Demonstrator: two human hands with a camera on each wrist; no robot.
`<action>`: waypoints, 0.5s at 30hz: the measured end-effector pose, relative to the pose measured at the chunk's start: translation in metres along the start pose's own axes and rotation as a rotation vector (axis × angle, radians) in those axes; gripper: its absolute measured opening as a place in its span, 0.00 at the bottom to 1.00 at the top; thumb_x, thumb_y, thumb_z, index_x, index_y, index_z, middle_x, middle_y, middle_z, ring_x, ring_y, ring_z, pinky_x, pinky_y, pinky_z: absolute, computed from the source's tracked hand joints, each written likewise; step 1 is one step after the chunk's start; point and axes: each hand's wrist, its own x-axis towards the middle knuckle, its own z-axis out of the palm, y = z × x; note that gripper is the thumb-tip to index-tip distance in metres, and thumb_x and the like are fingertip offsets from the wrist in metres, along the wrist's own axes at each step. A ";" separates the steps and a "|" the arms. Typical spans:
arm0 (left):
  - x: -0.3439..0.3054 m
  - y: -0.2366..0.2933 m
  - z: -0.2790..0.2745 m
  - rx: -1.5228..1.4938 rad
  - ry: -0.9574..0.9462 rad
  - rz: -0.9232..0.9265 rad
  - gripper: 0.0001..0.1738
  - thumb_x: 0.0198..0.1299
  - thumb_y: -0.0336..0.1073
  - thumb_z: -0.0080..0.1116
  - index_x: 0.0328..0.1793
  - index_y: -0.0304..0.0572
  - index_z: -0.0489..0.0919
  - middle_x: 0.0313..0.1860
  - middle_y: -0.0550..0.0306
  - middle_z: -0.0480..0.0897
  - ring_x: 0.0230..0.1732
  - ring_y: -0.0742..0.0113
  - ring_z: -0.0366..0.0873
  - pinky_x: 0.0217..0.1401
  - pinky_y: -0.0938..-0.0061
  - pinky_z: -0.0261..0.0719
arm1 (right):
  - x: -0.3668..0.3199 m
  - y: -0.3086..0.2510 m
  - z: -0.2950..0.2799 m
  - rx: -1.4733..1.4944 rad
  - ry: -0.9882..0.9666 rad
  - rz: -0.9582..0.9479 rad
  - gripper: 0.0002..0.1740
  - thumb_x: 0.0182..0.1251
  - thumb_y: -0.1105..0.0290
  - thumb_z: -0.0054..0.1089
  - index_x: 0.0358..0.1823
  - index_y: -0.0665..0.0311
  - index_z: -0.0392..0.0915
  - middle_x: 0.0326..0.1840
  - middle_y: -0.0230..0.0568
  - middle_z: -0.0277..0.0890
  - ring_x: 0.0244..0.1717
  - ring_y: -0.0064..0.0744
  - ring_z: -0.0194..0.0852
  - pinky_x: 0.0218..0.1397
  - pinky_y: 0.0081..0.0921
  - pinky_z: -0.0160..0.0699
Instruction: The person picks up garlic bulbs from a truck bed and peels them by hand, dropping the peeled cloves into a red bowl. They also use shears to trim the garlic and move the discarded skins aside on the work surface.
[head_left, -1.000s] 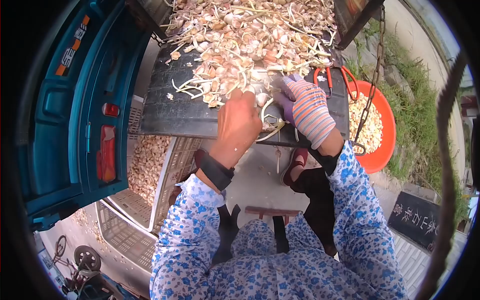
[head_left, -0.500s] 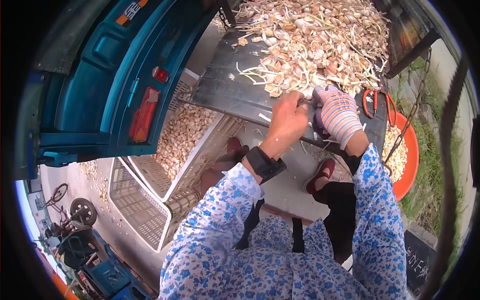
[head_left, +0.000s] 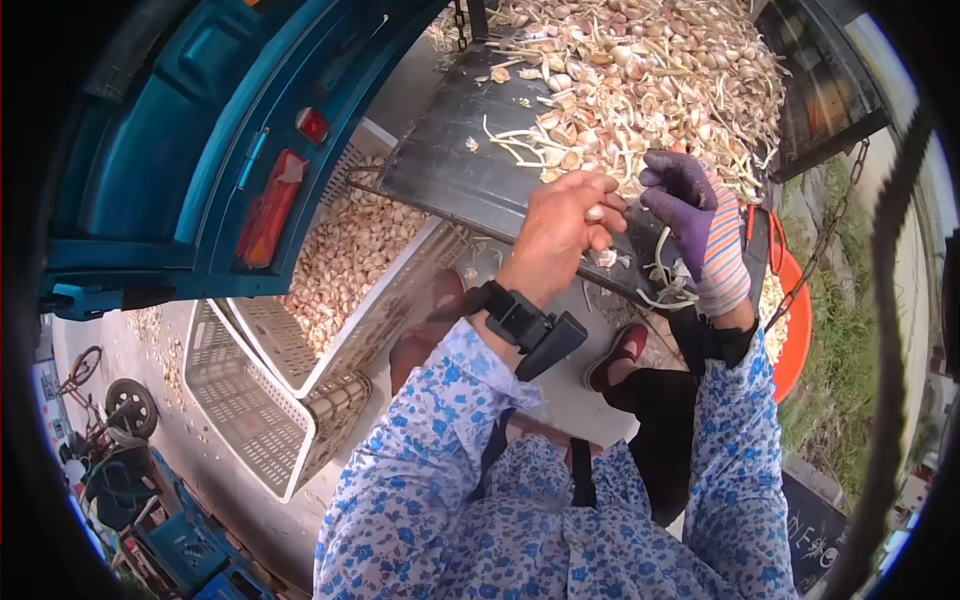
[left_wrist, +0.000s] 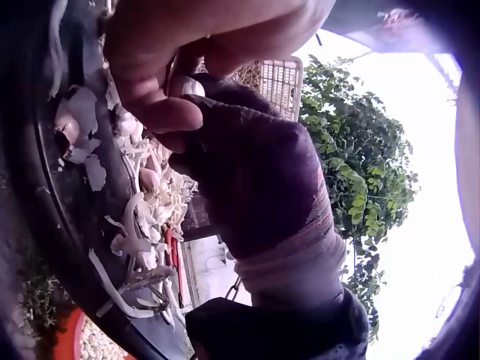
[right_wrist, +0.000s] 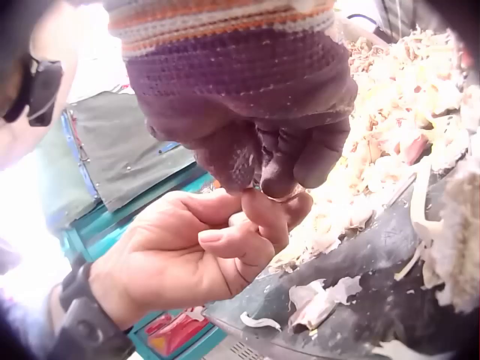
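The dark platform [head_left: 445, 130] has a scratched, dull surface; left of it, the teal panel [head_left: 155, 160] is glossy painted metal, and below it, the crate [head_left: 245, 405] is pale, matt plastic

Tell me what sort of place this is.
Probably an outdoor roadside garlic-sorting spot: garlic heaped on a dark truck-bed-like surface, a garlic-filled crate beside it, and a teal vehicle alongside.

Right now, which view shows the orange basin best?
The head view: it shows the longest stretch of the basin, though partly hidden. The left wrist view catches only a cropped part; the right wrist view, none.
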 end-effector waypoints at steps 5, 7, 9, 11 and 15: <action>-0.010 -0.002 -0.014 -0.260 -0.170 0.034 0.20 0.72 0.38 0.38 0.60 0.28 0.66 0.50 0.40 0.77 0.41 0.65 0.76 0.36 0.77 0.75 | 0.023 0.032 0.002 -0.865 -0.025 -0.211 0.18 0.56 0.63 0.58 0.49 0.57 0.77 0.45 0.52 0.76 0.47 0.53 0.75 0.49 0.42 0.74; -0.012 -0.003 -0.013 -0.235 -0.147 0.046 0.19 0.71 0.36 0.40 0.61 0.28 0.66 0.50 0.40 0.77 0.42 0.65 0.77 0.36 0.78 0.75 | 0.024 0.022 0.012 -1.061 -0.126 -0.165 0.18 0.56 0.61 0.58 0.48 0.56 0.77 0.43 0.52 0.75 0.47 0.51 0.75 0.48 0.45 0.74; -0.014 -0.005 -0.013 -0.192 -0.089 0.054 0.18 0.69 0.33 0.41 0.59 0.29 0.67 0.50 0.40 0.77 0.42 0.64 0.77 0.35 0.77 0.75 | 0.027 0.013 0.014 -1.212 -0.294 -0.137 0.18 0.56 0.61 0.58 0.49 0.56 0.76 0.43 0.52 0.75 0.48 0.51 0.75 0.48 0.45 0.74; -0.014 -0.003 -0.012 -0.127 -0.018 0.052 0.15 0.66 0.29 0.43 0.57 0.30 0.69 0.49 0.41 0.77 0.41 0.63 0.77 0.34 0.76 0.74 | 0.029 0.016 0.013 -1.142 -0.264 -0.075 0.21 0.53 0.62 0.60 0.50 0.57 0.75 0.47 0.53 0.73 0.50 0.51 0.74 0.51 0.44 0.73; -0.013 -0.001 -0.012 0.131 0.073 0.043 0.15 0.65 0.28 0.45 0.56 0.29 0.70 0.44 0.47 0.79 0.40 0.67 0.79 0.32 0.80 0.74 | 0.022 0.018 0.007 -1.115 -0.197 -0.030 0.26 0.49 0.60 0.64 0.51 0.60 0.74 0.50 0.52 0.72 0.54 0.52 0.70 0.55 0.43 0.71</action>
